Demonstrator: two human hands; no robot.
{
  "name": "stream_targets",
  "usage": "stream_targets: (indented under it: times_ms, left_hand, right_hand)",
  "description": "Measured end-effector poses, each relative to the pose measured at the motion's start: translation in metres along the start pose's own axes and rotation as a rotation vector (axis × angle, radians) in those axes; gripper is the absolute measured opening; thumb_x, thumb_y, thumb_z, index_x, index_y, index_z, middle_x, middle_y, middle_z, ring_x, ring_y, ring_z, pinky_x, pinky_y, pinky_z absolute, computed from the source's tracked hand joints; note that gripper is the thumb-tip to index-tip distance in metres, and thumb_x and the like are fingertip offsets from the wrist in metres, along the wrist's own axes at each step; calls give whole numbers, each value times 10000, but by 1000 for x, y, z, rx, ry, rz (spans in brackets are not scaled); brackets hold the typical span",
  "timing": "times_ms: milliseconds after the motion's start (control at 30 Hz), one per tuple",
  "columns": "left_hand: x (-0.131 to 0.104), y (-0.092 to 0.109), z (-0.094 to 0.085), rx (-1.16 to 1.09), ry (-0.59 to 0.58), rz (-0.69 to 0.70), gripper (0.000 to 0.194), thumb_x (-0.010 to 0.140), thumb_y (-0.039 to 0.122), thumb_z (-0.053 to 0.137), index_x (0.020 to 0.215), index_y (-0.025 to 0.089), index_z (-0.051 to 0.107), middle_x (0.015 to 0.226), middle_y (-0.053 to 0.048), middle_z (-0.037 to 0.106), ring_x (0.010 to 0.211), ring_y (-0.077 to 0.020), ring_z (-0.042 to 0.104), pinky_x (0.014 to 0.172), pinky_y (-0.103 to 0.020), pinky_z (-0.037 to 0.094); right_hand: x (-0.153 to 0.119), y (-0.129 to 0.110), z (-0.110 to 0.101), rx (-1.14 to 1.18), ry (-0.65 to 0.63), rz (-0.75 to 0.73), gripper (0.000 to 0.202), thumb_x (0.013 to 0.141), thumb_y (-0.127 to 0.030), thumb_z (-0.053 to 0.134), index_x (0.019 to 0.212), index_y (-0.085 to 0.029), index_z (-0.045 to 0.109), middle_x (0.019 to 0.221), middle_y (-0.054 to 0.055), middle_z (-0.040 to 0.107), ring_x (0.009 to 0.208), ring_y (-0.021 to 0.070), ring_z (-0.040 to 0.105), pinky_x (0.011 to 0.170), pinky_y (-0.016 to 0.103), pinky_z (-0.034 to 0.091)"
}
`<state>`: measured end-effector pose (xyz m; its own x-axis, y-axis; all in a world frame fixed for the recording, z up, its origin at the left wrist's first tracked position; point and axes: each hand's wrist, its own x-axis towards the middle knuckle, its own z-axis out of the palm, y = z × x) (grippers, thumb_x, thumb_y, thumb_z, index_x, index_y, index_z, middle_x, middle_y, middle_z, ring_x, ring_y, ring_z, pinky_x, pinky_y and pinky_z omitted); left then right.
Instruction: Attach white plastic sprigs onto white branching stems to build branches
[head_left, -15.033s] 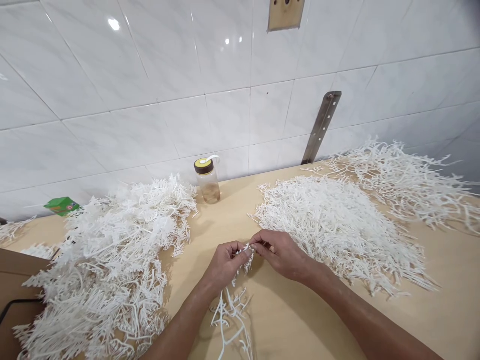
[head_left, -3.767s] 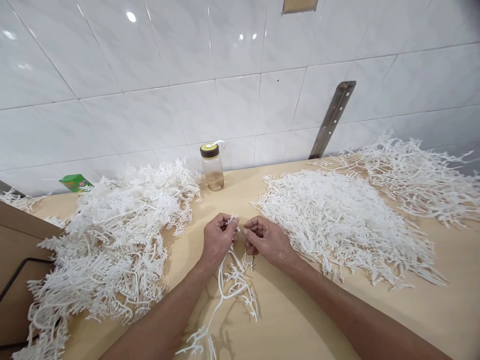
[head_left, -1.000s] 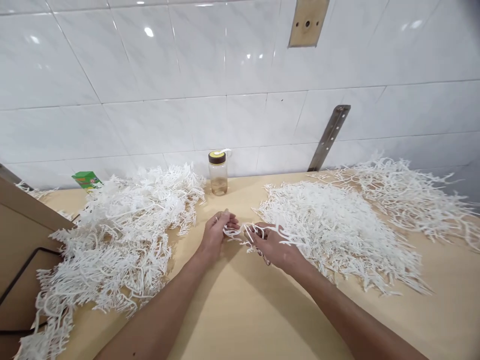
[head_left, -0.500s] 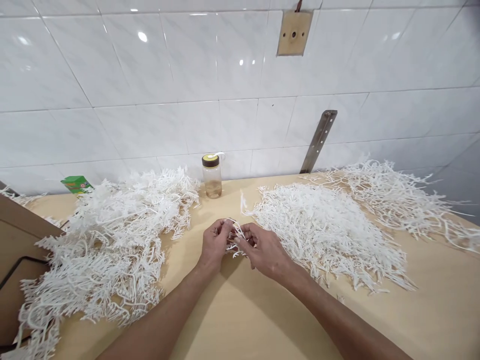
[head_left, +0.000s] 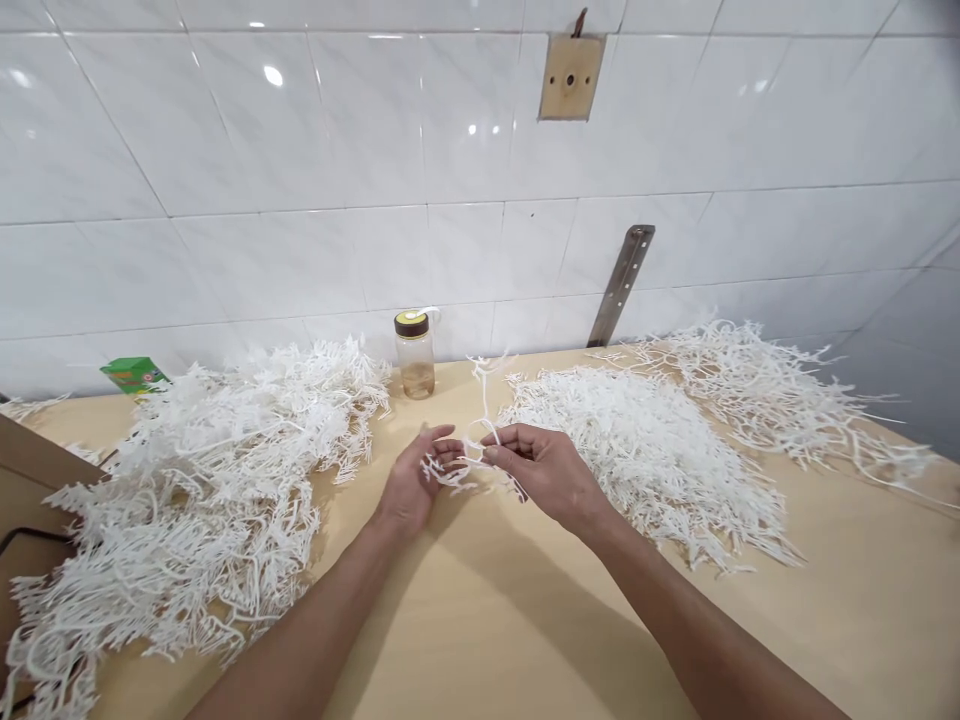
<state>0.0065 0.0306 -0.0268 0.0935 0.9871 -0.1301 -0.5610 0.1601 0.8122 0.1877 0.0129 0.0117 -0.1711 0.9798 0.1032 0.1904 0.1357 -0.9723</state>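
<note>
A white branched strand (head_left: 482,400) stands up from the fingertips of my right hand (head_left: 551,470), which pinches it over the middle of the table. My left hand (head_left: 412,480) is just left of it, its fingers apart, with the white branching ends beside its fingertips. To the left lies a large heap of white branched pieces (head_left: 225,490). A denser pile of short white pieces (head_left: 637,450) is to the right of my right hand. Longer white strands (head_left: 772,390) are spread at the far right.
A clear bottle with a dark and yellow lid (head_left: 415,360) stands near the tiled wall. A green box (head_left: 135,375) is at the back left, a brown carton (head_left: 30,480) at the left edge. A metal bracket (head_left: 622,285) leans at the wall.
My left hand has opened and moved slightly left, away from my right hand. The white strand now shows upright in my right hand. The view has shifted a little.
</note>
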Motion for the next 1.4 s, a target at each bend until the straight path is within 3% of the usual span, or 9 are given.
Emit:
stream_targets:
  times_ms: [267, 400, 567, 733, 800, 867, 1033, 1200, 1400]
  left_hand:
    - [15, 15, -14, -108, 56, -108, 439, 925, 476, 503, 903, 82, 695, 836, -148, 709, 785, -213, 703, 771, -335, 587]
    - [16, 19, -17, -85, 30, -112, 414, 931, 443, 501, 917, 79, 698, 850, -154, 715, 798, -218, 701, 762, -339, 592]
    - [20, 18, -22, -88, 45, -116, 411, 932, 440, 492, 899, 87, 699, 855, -151, 711, 809, -229, 694, 755, -359, 594]
    - [18, 19, -20, -97, 24, -102, 403, 933, 421, 496, 901, 78, 705, 888, -170, 706, 853, -240, 689, 812, -381, 583]
    - [18, 20, -19, -94, 18, -110, 393, 934, 405, 498, 896, 74, 707, 888, -168, 704, 856, -239, 688, 815, -374, 581]
    - [18, 20, -17, -83, 5, -120, 379, 926, 395, 516, 886, 72, 709, 886, -166, 703, 852, -234, 687, 824, -366, 576]
    - [18, 5, -13, 101, 10, -21, 304, 819, 390, 670, 821, 91, 722, 819, -131, 702, 783, -208, 674, 781, -323, 560]
    - [3, -16, -2, 797, -22, 230, 123, 743, 279, 728, 732, 157, 714, 714, -51, 691, 676, -166, 628, 677, -276, 511]
    - [-6, 14, 3, 1480, 71, 576, 110, 827, 165, 607, 880, 200, 697, 952, -67, 690, 929, -221, 632, 875, -384, 510]
  right_hand:
    - [-29, -22, 10, -4, -671, 34, 218, 848, -380, 661, 869, -185, 758, 715, -6, 671, 530, 79, 589, 468, 177, 488]
    - [-29, -18, 13, -16, -729, 86, 196, 824, -344, 691, 924, -186, 750, 705, -11, 665, 521, 68, 569, 441, 156, 471]
    - [-4, -21, -32, -70, -374, -41, 243, 843, -410, 660, 856, -176, 725, 763, 20, 688, 545, 94, 590, 448, 214, 512]
    - [24, -14, -150, 217, 652, -301, 222, 907, -377, 584, 954, -168, 643, 938, 97, 657, 809, 171, 677, 636, 314, 621]
    - [26, -4, -181, 390, 876, -316, 205, 934, -364, 547, 974, -168, 591, 939, 99, 639, 901, 194, 692, 732, 360, 643]
    - [24, 6, -190, 493, 938, -228, 136, 907, -299, 586, 916, -165, 574, 914, 100, 650, 901, 191, 699, 773, 352, 644]
    - [20, 7, -138, 521, 780, -78, 118, 773, -185, 685, 876, -145, 644, 872, 64, 677, 639, 103, 624, 549, 233, 593]
    - [18, 6, -63, 289, 550, -86, 159, 809, -288, 650, 902, -159, 654, 772, 22, 658, 504, 84, 540, 408, 212, 482]
    - [6, 42, 17, -49, 122, -86, 252, 894, -380, 527, 1002, -175, 627, 794, 41, 686, 464, 102, 542, 400, 231, 453]
